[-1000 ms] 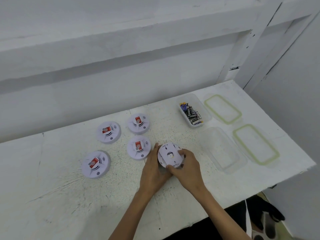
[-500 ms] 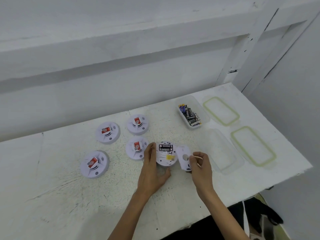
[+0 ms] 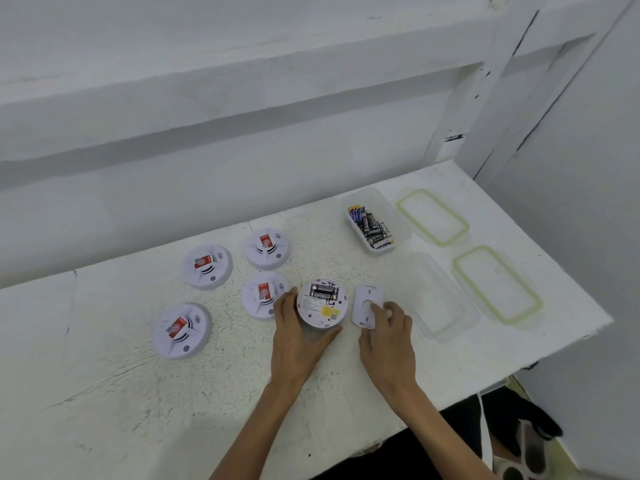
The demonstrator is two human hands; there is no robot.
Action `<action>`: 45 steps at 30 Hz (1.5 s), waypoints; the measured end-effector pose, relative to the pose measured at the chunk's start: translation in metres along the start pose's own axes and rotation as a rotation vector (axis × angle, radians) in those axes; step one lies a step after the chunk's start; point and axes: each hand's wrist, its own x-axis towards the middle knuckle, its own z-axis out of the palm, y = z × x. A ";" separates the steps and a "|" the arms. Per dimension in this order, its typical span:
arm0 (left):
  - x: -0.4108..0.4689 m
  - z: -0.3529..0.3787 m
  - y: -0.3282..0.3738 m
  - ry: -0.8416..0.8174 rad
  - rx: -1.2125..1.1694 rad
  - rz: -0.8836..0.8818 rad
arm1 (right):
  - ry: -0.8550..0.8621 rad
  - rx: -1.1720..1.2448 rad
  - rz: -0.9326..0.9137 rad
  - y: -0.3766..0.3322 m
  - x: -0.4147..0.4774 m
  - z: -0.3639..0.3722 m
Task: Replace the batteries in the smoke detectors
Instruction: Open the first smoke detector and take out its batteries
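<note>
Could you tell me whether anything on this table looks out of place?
Nothing looks spilled or damaged. Only the detector gripped by the left hand differs: face down, batteries exposed, its back cover beside it, touched by the right hand.
</note>
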 end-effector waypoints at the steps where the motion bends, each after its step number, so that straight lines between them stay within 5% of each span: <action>1: 0.000 -0.001 0.000 0.001 -0.031 -0.010 | 0.020 -0.040 -0.023 -0.001 -0.002 0.001; 7: -0.002 0.000 -0.005 -0.086 0.020 0.151 | -0.006 0.242 -0.160 -0.018 0.008 -0.006; 12: 0.001 0.008 0.005 -0.001 -0.037 0.019 | -0.107 0.352 -0.243 -0.026 0.040 -0.012; 17: 0.007 0.010 0.002 -0.138 -0.093 0.046 | -0.173 0.188 -0.335 -0.028 0.064 -0.014; 21: 0.006 0.017 0.006 -0.060 0.051 0.081 | -0.213 0.102 -0.328 -0.031 0.073 -0.015; 26: 0.008 0.017 0.008 -0.015 -0.136 -0.023 | -0.232 0.052 -0.299 -0.037 0.080 -0.017; 37: 0.005 0.018 0.002 -0.020 -0.164 -0.106 | -0.407 -0.206 -0.357 -0.060 0.115 -0.025; 45: 0.004 0.015 0.006 -0.024 -0.173 -0.112 | -0.283 0.061 -0.347 -0.050 0.112 -0.019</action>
